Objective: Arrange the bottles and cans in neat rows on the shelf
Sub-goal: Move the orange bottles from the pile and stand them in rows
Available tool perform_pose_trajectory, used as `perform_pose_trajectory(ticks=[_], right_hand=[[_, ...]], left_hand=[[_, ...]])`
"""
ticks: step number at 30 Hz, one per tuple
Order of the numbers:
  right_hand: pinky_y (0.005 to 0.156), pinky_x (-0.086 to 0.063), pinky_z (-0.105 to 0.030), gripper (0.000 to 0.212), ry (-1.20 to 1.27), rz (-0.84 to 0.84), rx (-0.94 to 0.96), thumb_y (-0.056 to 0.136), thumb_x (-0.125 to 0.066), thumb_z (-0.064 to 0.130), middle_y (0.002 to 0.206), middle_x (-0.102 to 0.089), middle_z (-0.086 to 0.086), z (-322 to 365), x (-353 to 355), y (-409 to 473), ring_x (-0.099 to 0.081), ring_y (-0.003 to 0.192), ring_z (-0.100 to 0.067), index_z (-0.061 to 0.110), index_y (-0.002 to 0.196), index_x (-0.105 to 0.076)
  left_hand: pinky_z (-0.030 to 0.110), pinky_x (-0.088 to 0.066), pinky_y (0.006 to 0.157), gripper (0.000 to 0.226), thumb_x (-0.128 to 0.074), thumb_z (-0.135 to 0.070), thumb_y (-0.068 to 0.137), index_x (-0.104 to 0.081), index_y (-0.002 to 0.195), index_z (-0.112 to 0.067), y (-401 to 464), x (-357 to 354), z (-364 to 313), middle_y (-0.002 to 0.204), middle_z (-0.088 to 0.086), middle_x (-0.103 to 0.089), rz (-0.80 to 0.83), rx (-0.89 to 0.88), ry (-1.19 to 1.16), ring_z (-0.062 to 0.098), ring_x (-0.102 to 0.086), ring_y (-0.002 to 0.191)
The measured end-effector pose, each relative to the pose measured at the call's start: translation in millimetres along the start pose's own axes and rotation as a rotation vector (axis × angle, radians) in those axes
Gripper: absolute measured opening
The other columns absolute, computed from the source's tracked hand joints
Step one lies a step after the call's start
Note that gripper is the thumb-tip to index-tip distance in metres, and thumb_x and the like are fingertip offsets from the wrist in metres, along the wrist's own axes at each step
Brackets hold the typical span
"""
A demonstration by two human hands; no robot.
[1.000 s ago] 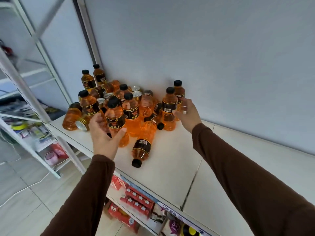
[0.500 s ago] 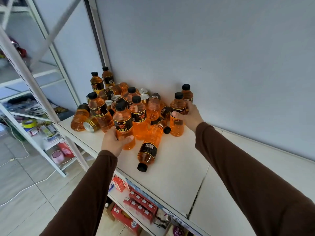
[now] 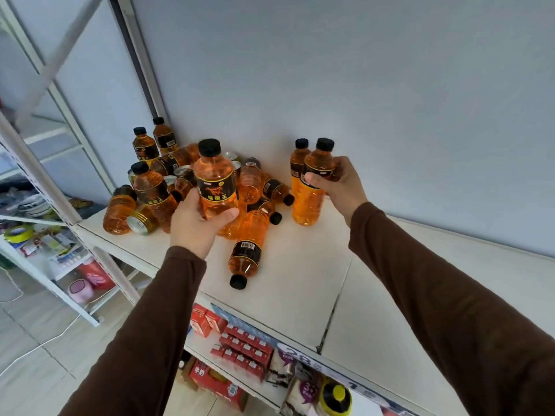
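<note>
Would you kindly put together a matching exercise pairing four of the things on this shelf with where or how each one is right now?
Things:
1. bottle with the front label
2. bottle with the barcode up
3. gold-rimmed can
4. two back-corner bottles

States:
A. lying on its side, at the left end of the pile
B. standing upright against the wall
C. held upright in the left hand
D. lying flat, black cap toward the shelf's front edge

Pairs: 1-C, 2-D, 3-A, 4-B

The right hand grips another upright bottle.
</note>
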State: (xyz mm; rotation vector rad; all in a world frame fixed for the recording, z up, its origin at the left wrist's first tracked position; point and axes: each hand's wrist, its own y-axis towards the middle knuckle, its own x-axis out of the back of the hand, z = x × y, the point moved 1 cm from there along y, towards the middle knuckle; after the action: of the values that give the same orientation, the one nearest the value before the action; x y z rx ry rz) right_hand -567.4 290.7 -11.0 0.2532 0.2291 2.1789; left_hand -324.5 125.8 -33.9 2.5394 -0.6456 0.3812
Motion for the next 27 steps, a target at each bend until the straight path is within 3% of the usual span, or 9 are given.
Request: perform_pose_trajectory(ticks=[2, 6, 9, 14, 18, 24, 27], right_hand=[[0.075, -0.051, -0.019, 0.050, 0.027, -0.046, 0.017, 0.076, -0.084, 0.023, 0.106, -0.067, 0.005, 13.3, 18.5, -10.7, -0.065, 0.093, -0.002, 0.014, 0.115, -0.054], [0.084, -0.054, -0.031, 0.051, 0.013, -0.153, 0.017, 0.076, -0.084, 0.020, 0.112, -0.067, -0.004, 24.7, 74.3, -39.2, -0.066, 0.101, -0.016, 0.013, 0.116, -0.054], [0.079, -0.054, -0.026, 0.050, -0.016, -0.255, 0.005, 0.076, -0.084, 0.019, 0.111, -0.068, -0.006, 28.5, 131.0, -71.0, -0.067, 0.096, -0.015, 0.013, 0.115, -0.054], [0.068, -0.051, -0.015, 0.048, -0.091, -0.438, -0.022, 0.075, -0.085, 0.019, 0.105, -0.069, -0.003, 39.4, 241.9, -143.5, -0.068, 0.085, -0.005, 0.014, 0.112, -0.055], [0.063, -0.051, -0.014, 0.047, -0.146, -0.542, -0.050, 0.074, -0.085, 0.020, 0.102, -0.069, -0.001, 48.8, 330.4, -208.6, -0.067, 0.080, -0.001, 0.015, 0.111, -0.056], [0.067, -0.052, -0.014, 0.055, -0.204, -0.643, -0.064, 0.073, -0.086, 0.024, 0.106, -0.070, 0.000, 54.2, 445.6, -287.7, -0.069, 0.087, -0.004, 0.017, 0.118, -0.055], [0.079, -0.055, -0.024, 0.062, -0.213, -0.683, -0.074, 0.072, -0.087, 0.026, 0.112, -0.069, -0.001, 51.1, 490.7, -310.0, -0.068, 0.098, -0.012, 0.018, 0.123, -0.053]], left_hand=[[0.020, -0.045, 0.082, 0.049, -0.082, -0.041, 0.073, -0.056, 0.115, -0.037, 1.2, -17.3, -18.3, 0.105, -0.022, -0.066, 0.066, -0.027, -0.046, -0.013, -0.060, 0.093], [0.035, -0.051, 0.094, 0.057, -0.085, -0.039, 0.071, -0.058, 0.121, -0.029, -6.3, -70.3, -46.9, 0.116, -0.010, -0.069, 0.201, -0.067, -0.121, 0.006, -0.064, 0.105], [0.046, -0.051, 0.096, 0.053, -0.087, -0.026, 0.072, -0.061, 0.117, -0.017, -23.3, -120.1, -69.6, 0.111, -0.001, -0.070, 0.307, -0.087, -0.209, 0.015, -0.066, 0.102], [0.033, -0.051, 0.087, 0.054, -0.084, -0.044, 0.064, -0.062, 0.111, -0.030, -81.4, -208.8, -129.5, 0.104, -0.011, -0.071, 0.511, -0.127, -0.312, 0.008, -0.065, 0.097], [0.029, -0.051, 0.083, 0.054, -0.084, -0.039, 0.065, -0.064, 0.113, -0.023, -144.7, -275.7, -184.5, 0.103, -0.008, -0.073, 0.636, -0.142, -0.382, 0.012, -0.067, 0.095], [0.044, -0.052, 0.096, 0.056, -0.085, -0.031, 0.066, -0.064, 0.117, -0.017, -237.8, -363.2, -262.5, 0.109, 0.000, -0.073, 0.777, -0.074, -0.522, 0.019, -0.068, 0.103], [0.049, -0.051, 0.099, 0.053, -0.086, -0.027, 0.070, -0.064, 0.117, -0.016, -270.1, -399.7, -289.8, 0.110, 0.002, -0.073, 0.824, -0.048, -0.534, 0.021, -0.068, 0.104]])
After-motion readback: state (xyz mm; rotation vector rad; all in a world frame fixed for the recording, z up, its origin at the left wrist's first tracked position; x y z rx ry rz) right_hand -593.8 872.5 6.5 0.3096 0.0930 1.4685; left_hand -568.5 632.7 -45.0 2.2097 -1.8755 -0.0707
